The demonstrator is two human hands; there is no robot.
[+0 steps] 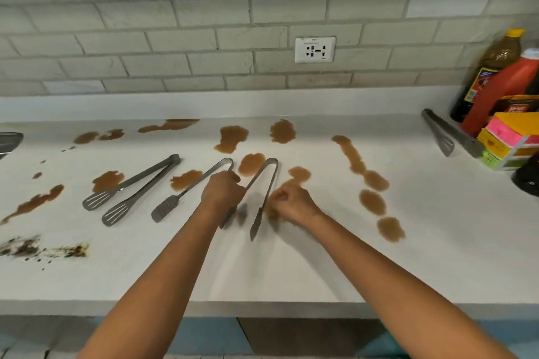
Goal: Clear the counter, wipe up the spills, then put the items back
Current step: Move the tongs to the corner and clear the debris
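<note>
The task is judged to be at its opening stage: the worktop [320, 265] is only partly cleared, nothing is seen to have been wiped, and no cloth is in view.

Brown spills [233, 138] are spread across the middle and back of the worktop, with a chain of patches [373, 201] running toward the front on the right and a dark crumbly smear [26, 248] near the left front edge.

Three pairs of metal tongs are seen among the spills. The middle tongs [186, 191] are gripped by the left hand [223, 189], whose fingers are curled round one arm of them. The right tongs [264, 192] lie just beside the right hand [287, 201], whose fingers are curled into a loose fist against the nearer arm; whether that arm is actually pinched cannot be told. The left tongs [131, 189] lie untouched, partly over a spill.

A fourth pair of tongs [446, 132] is already set at the far right, beside a group of bottles [495, 73] and coloured boxes [507, 140]; this is taken as the place to which items are being moved. A metal object [10, 140] is cut off at the left edge and cannot be identified.

Left to do, as judged: three tongs to be removed, all spills wiped, and the items returned.
</note>
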